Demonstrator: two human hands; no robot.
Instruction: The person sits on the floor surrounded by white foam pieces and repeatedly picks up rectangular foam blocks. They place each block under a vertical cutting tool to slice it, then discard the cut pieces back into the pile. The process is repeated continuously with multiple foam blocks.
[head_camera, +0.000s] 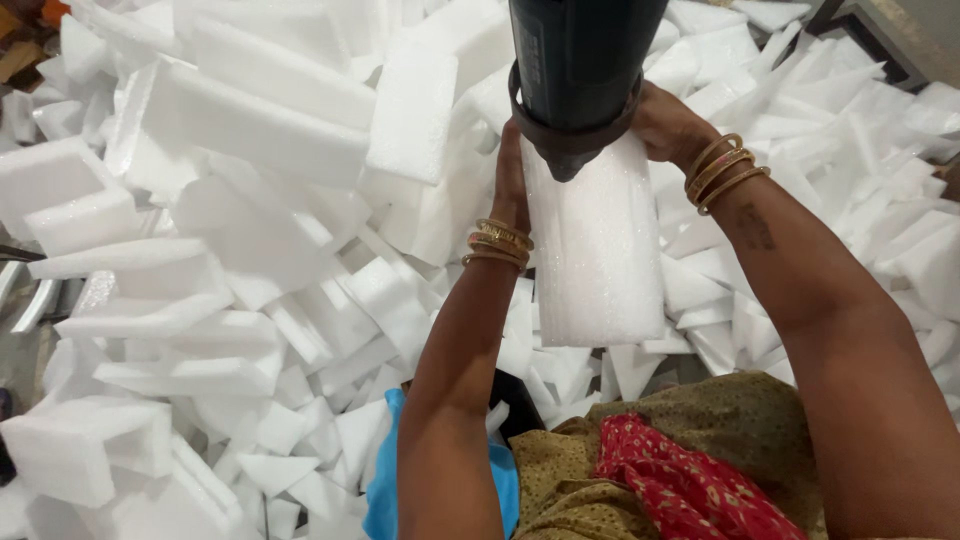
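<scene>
**Foam slab held under the heat tool**

Left hand (510, 175) and right hand (668, 122) grip the thick white rectangular foam slab (597, 255) by its top edge beneath the black heat gun (578, 70). Heaped white foam offcuts (250, 250) suggest much cutting is done.

No printed packages, signs or screens in view. Sole label: narrow pale sticker with small print on black tool body (580, 60), at 12 o'clock, running lengthwise down left side of casing; print too small to make out. Packing material only: white foam slab (598, 250) just right of centre, upright below tool nozzle; loose white foam packing blocks and offcuts (250, 200) heaped from 7 o'clock round through 12 to 4 o'clock, all plain, unmarked.
</scene>
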